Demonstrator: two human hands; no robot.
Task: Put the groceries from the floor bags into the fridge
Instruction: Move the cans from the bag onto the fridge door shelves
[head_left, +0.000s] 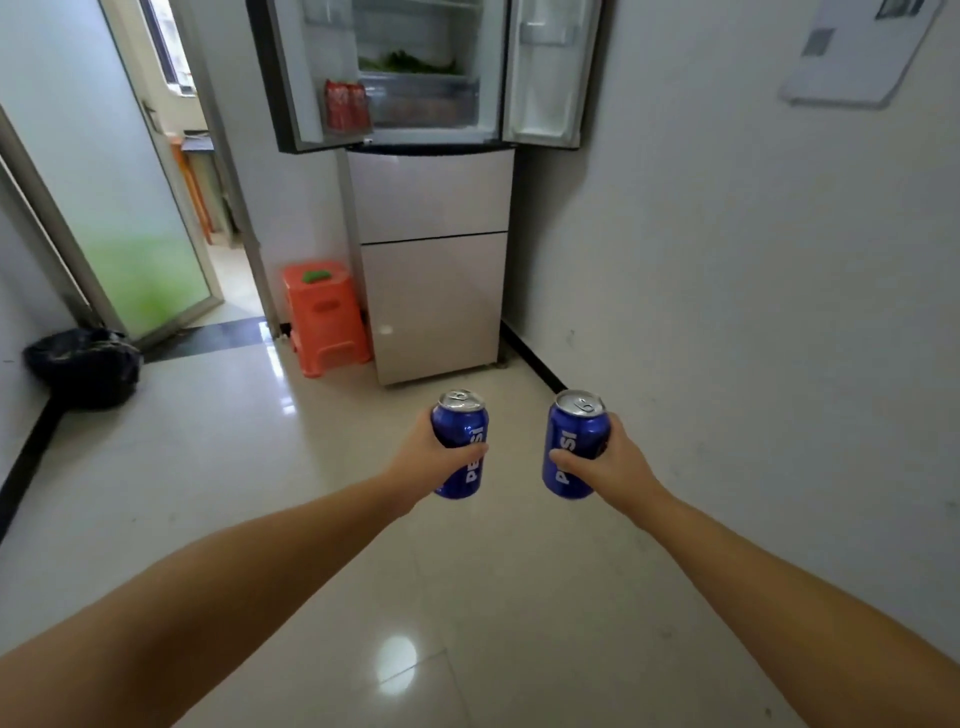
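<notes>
My left hand (427, 457) grips a blue Pepsi can (463, 431) upright, thumb across its front. My right hand (613, 462) grips a second blue Pepsi can (574, 434) the same way. Both cans are held out over the floor, well short of the fridge (434, 270). The fridge stands ahead with both upper doors swung open. Red cans (347, 106) sit in the left door's shelf. Green vegetables (410, 63) lie on an inner shelf above a clear drawer. No bags are in view.
An orange plastic stool (324, 317) with a green item on top stands left of the fridge. A black bin bag (85, 366) sits by the left wall. A glass door (119, 208) stands open at left. A white wall (727, 260) runs along the right.
</notes>
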